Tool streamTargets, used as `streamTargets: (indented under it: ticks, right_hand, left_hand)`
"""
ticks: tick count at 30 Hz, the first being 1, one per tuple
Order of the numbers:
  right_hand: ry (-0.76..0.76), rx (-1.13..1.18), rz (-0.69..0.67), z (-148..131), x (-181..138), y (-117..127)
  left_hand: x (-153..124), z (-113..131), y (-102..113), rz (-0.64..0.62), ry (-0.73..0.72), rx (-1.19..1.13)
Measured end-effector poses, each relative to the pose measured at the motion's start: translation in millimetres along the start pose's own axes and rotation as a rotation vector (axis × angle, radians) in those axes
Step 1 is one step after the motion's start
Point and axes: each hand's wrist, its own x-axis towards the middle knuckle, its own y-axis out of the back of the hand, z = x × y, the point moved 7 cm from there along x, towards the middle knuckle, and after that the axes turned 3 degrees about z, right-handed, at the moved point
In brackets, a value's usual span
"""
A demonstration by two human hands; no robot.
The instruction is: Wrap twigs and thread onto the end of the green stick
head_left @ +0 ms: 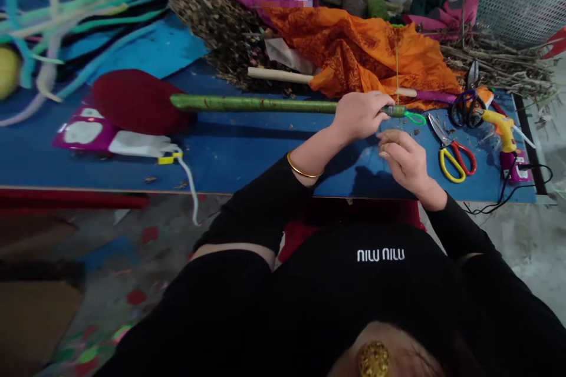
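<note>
Head view: left hand [360,116] wraps its fingers round the green stick [265,105], presumably for steadiness; I cannot tell whether the right hand [404,159], fingers bunched, pinches anything.

The stick [265,105] I'm looking at is green with reddish-brown flecks, and the loop [415,119] at its right end is a brighter green. Under it the table [247,168] is plain blue. A deep red bundle [132,100] sits at its left end, beside a purple and white packet [84,134]. Behind it spreads an orange cloth [354,47] with a darker printed pattern. Past its right end, the scissors [447,143] have one yellow handle, one red, and the glue gun [499,125] is yellow.
</note>
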Motion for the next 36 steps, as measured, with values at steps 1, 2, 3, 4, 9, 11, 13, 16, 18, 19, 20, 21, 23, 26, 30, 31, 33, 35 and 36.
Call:
streamTargets:
  ticks: [1, 2, 3, 4, 9, 11, 13, 16, 18, 19, 20, 21, 23, 26, 30, 31, 33, 35, 36]
  right_hand:
    - [-0.011, 0.013, 0.018, 1.3, 1.0, 8.0]
    - [-0.026, 0.007, 0.04, 3.6, 2.8, 16.9]
    - [-0.043, -0.017, 0.062, 6.8, 5.3, 26.2]
    - [-0.055, -0.053, 0.076, 10.3, 8.7, 35.4]
    - [-0.091, -0.311, -0.036, 27.1, 34.0, 66.7]
    - [-0.109, -0.407, -0.106, 29.1, 42.0, 73.2]
    - [-0.115, -0.477, -0.164, 26.3, 45.3, 76.4]
    - [-0.141, -0.511, -0.254, 20.2, 38.6, 74.8]
    - [-0.197, -0.512, -0.31, 20.7, 26.6, 72.6]
    - [-0.231, -0.516, -0.334, 22.5, 19.1, 72.2]
    - [-0.264, -0.522, -0.356, 25.0, 11.4, 72.3]
    - [-0.292, -0.528, -0.372, 27.6, 4.2, 73.4]
    - [-0.314, -0.522, -0.374, 29.5, -6.5, 78.1]
    - [-0.197, -0.493, -0.329, 16.9, -8.6, 85.6]
    - [0.103, -0.55, -0.296, -13.1, 3.1, 79.9]
    - [0.162, -0.568, -0.297, -18.0, 7.0, 75.8]
    - [0.25, -0.587, -0.289, -23.7, 16.2, 67.4]
    - [0.303, -0.571, -0.255, -25.7, 27.8, 61.6]
    - [0.317, -0.554, -0.236, -25.9, 34.2, 59.4]
  left_hand:
    - [-0.2, -0.6, 0.9, -0.006, 0.0, -0.003]
    - [-0.5, -0.7, 1.8, -0.008, -0.004, -0.008]
    - [-0.9, -0.7, 2.5, -0.007, -0.01, -0.015]
    - [-1.3, -0.4, 3.2, -0.006, -0.018, -0.021]
    - [-2.0, 0.5, 3.1, -0.011, -0.028, -0.026]
    - [-1.5, 0.0, 2.1, -0.016, -0.023, -0.019]
    - [-1.1, -1.2, 3.0, 0.006, -0.022, -0.013]
    - [-0.6, -4.4, 7.4, 0.066, -0.02, -0.007]
    - [-0.2, -6.6, 9.9, 0.082, -0.017, -0.006]
    - [0.1, -7.7, 10.8, 0.084, -0.012, -0.005]
    - [0.5, -8.8, 11.4, 0.081, -0.004, -0.004]
    - [0.9, -9.7, 11.7, 0.077, 0.004, -0.004]
    - [1.7, -11.1, 11.0, 0.061, 0.021, -0.007]
    - [2.0, -10.6, 8.1, 0.039, 0.032, -0.016]
    - [0.7, -6.0, 4.0, 0.0, 0.029, -0.034]
    - [0.3, -4.6, 3.1, -0.015, 0.028, -0.039]
    - [-0.3, -2.3, 1.8, -0.045, 0.03, -0.044]
    - [-0.7, -0.8, 1.5, -0.069, 0.038, -0.043]
    - [-0.7, -0.4, 1.6, -0.078, 0.041, -0.043]
